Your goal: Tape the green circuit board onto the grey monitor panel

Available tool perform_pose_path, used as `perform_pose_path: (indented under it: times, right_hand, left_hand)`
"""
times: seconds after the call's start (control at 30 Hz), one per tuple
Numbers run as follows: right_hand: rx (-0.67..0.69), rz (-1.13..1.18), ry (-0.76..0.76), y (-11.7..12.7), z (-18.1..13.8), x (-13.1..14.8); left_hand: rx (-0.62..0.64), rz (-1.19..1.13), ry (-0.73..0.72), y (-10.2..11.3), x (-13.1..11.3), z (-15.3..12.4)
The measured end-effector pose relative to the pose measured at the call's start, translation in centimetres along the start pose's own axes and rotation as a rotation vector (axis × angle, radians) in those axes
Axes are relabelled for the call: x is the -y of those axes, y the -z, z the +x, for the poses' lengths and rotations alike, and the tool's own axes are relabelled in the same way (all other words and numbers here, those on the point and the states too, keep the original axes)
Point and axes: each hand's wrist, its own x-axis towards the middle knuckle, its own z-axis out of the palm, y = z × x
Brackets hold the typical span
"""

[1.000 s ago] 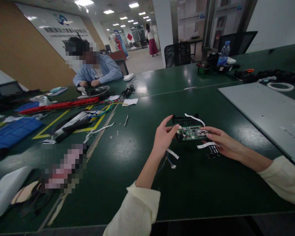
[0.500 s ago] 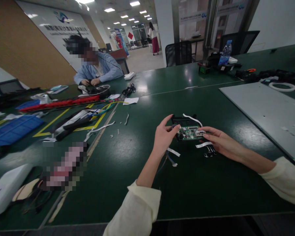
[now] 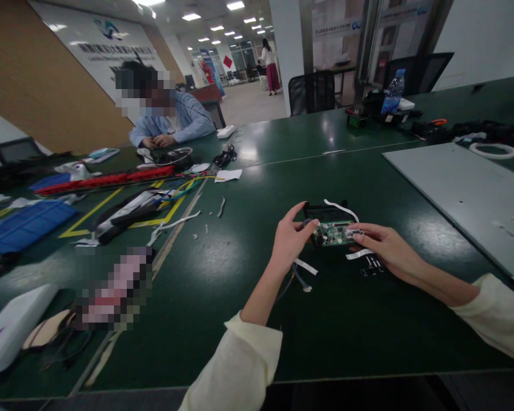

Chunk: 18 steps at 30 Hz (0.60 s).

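Note:
Above the green table (image 3: pixel 223 319), a green circuit board (image 3: pixel 334 233) in a black frame is held between my two hands. My left hand (image 3: pixel 290 237) grips its left end, thumb on the top face and index finger at the far corner. My right hand (image 3: pixel 388 248) pinches the right end, fingertips by a small silvery connector (image 3: pixel 354 232). A white ribbon cable (image 3: pixel 342 206) curves over the far side, and another white strip (image 3: pixel 358 254) pokes out below my right fingers. Dark wires with a pale plug (image 3: pixel 304 281) hang under my left hand. A small black part (image 3: pixel 372 268) shows below my right hand.
A large grey panel (image 3: pixel 458 197) lies on the right. On the left are a blue basket (image 3: pixel 29 222), a white box (image 3: pixel 17 331) and cables. A water bottle (image 3: pixel 393 94) stands at the back. Across the table sits a person in a blue sleeve (image 3: pixel 192 117).
Both my hands and the circuit board have shifted slightly to the right. The black part under my right hand has turned a little. The seated person's hands have moved slightly.

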Motion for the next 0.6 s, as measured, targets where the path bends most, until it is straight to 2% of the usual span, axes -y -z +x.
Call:
perform_pose_path:
  times: [0.17,0.33,0.47,0.6]
  right_hand:
    - [0.014,0.075,0.016,-0.3,-0.2,0.4]
    - [0.032,0.040,0.035,0.1,0.2,0.0]
    - [0.072,-0.070,0.040,0.6,0.4,-0.2]
    - [0.133,-0.284,0.037,0.8,0.2,0.2]
  left_hand:
    - [0.021,-0.038,0.011,0.1,-0.3,-0.2]
    - [0.033,-0.011,0.006,0.2,-0.8,-0.4]
    - [0.042,0.077,-0.013,0.4,-0.9,-0.3]
    - [0.046,0.273,-0.066,0.6,-1.0,-0.4]
